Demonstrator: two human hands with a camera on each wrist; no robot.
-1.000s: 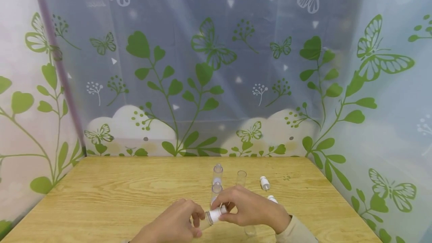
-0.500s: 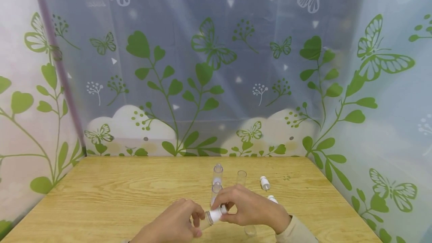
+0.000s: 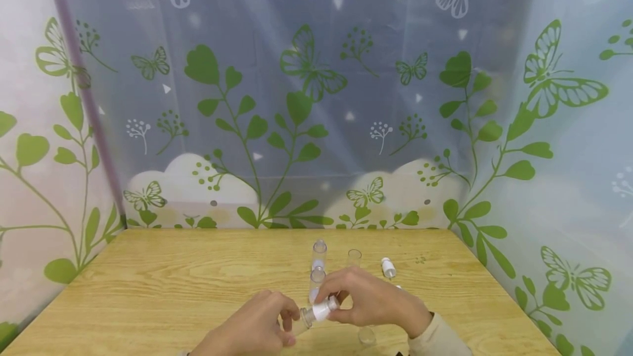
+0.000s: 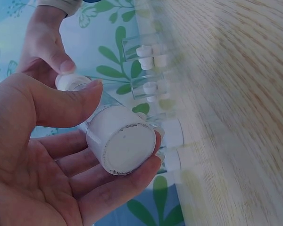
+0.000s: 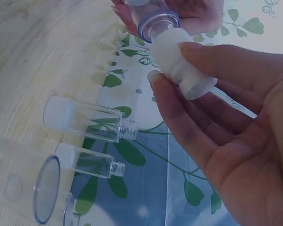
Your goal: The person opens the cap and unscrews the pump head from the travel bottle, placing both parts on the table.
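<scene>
My left hand (image 3: 254, 323) grips a small clear bottle (image 4: 125, 146) around its body. The bottle is tilted, its white base facing the left wrist camera. My right hand (image 3: 368, 301) pinches a white pump head (image 5: 179, 61) between thumb and fingers at the bottle's mouth. Part of the bottle's clear neck shows between its shoulder and the white collar. Whether the collar touches the threads cannot be told. Just beyond my hands, two similar clear bottles (image 3: 318, 254) stand one behind the other, both with bare threaded necks in the right wrist view.
Clear cylindrical covers stand on the wooden table (image 3: 163, 284): one cover (image 3: 354, 257) behind my right hand, another cover (image 3: 367, 336) in front of it. A loose white pump (image 3: 388, 268) stands farther right. A printed curtain (image 3: 277, 125) closes off the back and sides.
My right hand has shifted slightly right with the pump head, and more of the bottle's neck now shows below the collar. The left hand holds the bottle in the same place.
</scene>
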